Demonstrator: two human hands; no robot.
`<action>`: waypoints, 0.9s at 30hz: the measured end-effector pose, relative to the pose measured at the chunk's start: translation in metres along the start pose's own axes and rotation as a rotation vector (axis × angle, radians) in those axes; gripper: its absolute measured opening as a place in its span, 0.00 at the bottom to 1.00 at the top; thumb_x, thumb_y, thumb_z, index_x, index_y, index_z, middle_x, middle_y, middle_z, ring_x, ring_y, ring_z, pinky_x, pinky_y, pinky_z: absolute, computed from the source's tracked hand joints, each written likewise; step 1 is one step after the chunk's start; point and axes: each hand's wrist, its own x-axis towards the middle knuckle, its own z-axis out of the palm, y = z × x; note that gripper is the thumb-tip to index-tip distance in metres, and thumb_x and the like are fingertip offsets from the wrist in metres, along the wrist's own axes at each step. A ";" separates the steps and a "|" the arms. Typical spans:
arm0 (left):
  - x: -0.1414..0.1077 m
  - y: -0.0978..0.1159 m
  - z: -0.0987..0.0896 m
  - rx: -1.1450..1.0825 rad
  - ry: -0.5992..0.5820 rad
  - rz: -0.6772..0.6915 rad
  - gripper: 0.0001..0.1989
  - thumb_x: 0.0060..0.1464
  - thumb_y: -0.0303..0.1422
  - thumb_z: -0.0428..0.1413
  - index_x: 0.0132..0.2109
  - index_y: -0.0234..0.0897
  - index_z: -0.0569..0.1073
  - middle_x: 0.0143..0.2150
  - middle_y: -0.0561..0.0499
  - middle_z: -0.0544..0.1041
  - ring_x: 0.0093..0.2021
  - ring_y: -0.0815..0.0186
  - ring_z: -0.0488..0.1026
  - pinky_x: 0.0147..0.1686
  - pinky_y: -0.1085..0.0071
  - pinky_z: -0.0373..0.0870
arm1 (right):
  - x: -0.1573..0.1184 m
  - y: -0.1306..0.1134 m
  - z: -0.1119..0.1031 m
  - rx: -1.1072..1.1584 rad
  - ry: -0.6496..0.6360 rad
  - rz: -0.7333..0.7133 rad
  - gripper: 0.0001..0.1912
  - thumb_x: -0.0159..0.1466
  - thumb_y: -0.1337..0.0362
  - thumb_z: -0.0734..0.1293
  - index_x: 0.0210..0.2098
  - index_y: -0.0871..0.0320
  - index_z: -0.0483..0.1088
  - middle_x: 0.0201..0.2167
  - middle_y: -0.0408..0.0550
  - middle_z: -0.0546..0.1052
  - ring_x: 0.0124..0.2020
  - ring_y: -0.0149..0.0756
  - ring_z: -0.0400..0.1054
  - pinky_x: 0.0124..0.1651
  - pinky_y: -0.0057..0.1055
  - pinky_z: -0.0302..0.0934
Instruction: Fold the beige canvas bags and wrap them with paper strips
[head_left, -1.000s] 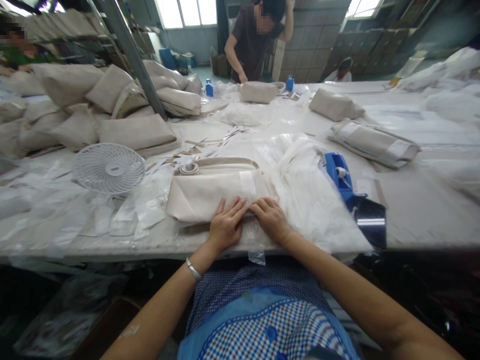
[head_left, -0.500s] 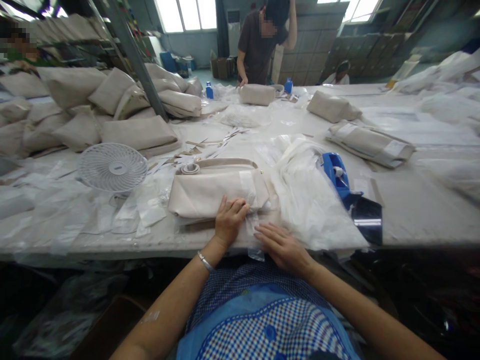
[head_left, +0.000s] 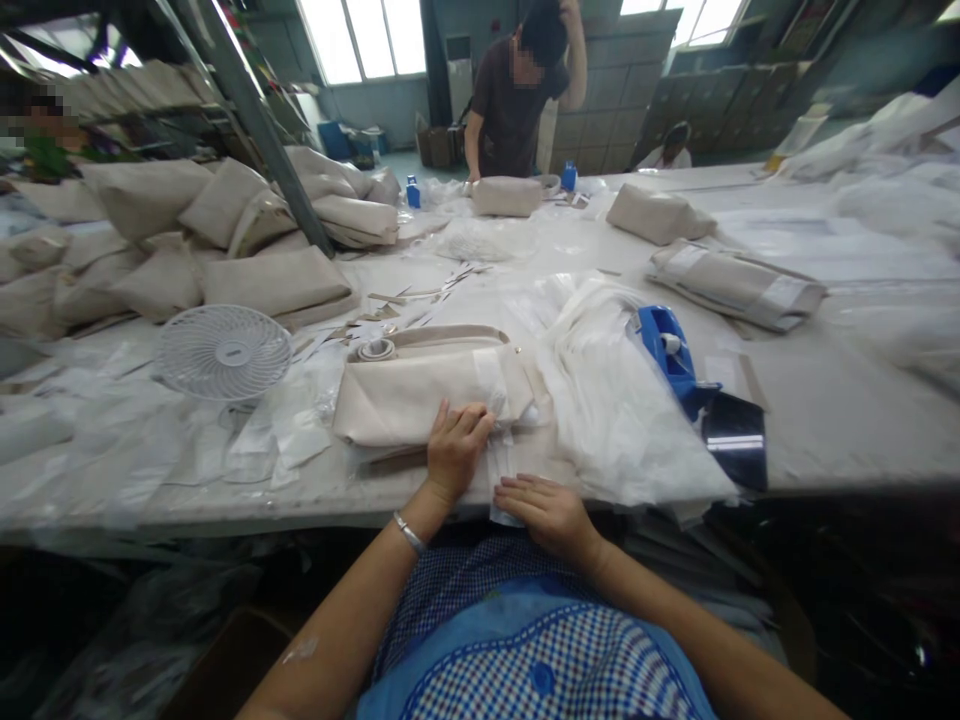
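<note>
A beige bag [head_left: 405, 405] lies on the table in front of me, its strap rolled up at the back left. A whitish translucent strip [head_left: 489, 372] wraps over its right part. My left hand [head_left: 459, 450] grips the bag's front edge with bent fingers, close beside this strip. Below the bag, a clear plastic film [head_left: 501, 462] runs down to the table edge. My right hand [head_left: 546, 512] rests palm down at that edge, its fingers stretched flat over the film's lower end. The fingertips' underside is hidden on both hands.
White plastic bags [head_left: 622, 400] lie stacked at the right, beside a blue tape dispenser [head_left: 671, 355]. A white fan [head_left: 225, 350] stands left, before a pile of beige bags [head_left: 277, 280] and a metal post [head_left: 262, 110]. A co-worker [head_left: 517, 90] stands across the table.
My right hand has slid slightly left and down along the film toward the table edge. My left hand stays on the bag. The view has shifted a little.
</note>
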 end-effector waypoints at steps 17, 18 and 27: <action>-0.003 -0.001 0.006 -0.045 0.047 0.005 0.10 0.63 0.30 0.54 0.50 0.43 0.75 0.51 0.51 0.79 0.53 0.63 0.73 0.70 0.51 0.53 | 0.044 -0.004 -0.038 0.065 -0.021 -0.036 0.16 0.70 0.73 0.58 0.50 0.55 0.74 0.43 0.46 0.83 0.44 0.34 0.79 0.50 0.33 0.75; -0.004 -0.001 0.006 -0.054 0.054 0.008 0.10 0.63 0.30 0.54 0.50 0.43 0.75 0.51 0.51 0.79 0.53 0.63 0.73 0.70 0.51 0.54 | 0.043 -0.004 -0.038 0.075 -0.015 -0.025 0.17 0.70 0.73 0.58 0.50 0.56 0.74 0.43 0.47 0.83 0.44 0.34 0.79 0.50 0.32 0.75; -0.008 -0.008 0.002 -0.108 0.093 0.093 0.10 0.64 0.28 0.52 0.48 0.41 0.75 0.50 0.49 0.80 0.55 0.62 0.74 0.69 0.47 0.57 | 0.110 0.040 -0.058 0.057 0.070 0.187 0.12 0.68 0.69 0.65 0.45 0.50 0.78 0.39 0.43 0.83 0.40 0.35 0.79 0.49 0.33 0.73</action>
